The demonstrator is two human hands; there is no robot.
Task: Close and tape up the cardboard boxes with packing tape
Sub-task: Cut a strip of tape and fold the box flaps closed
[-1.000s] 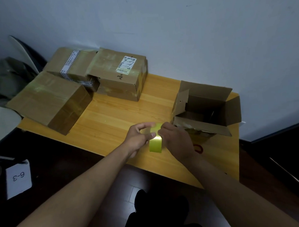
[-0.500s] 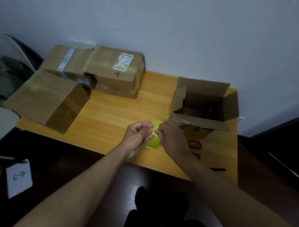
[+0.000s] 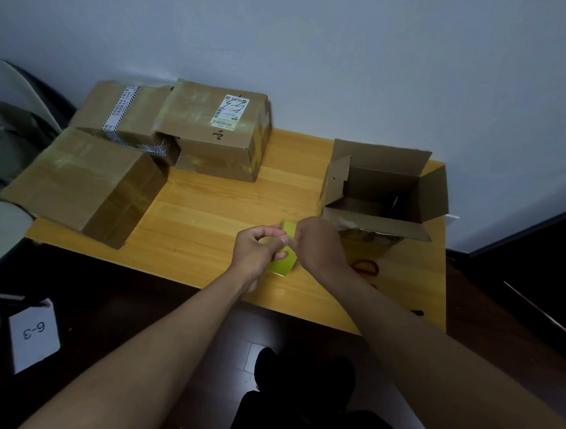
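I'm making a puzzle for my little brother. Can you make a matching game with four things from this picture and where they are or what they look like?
Things:
1. tape roll
2. open box
3. box with the white label
4. red scissors

Descriptions:
A. flaps standing up, on the right side of the table
B. closed, at the back near the wall
C. yellow-green, held between the left hand and the right hand
D. lying on the table, partly hidden behind the right arm

Pairs: 1-C, 2-A, 3-B, 4-D
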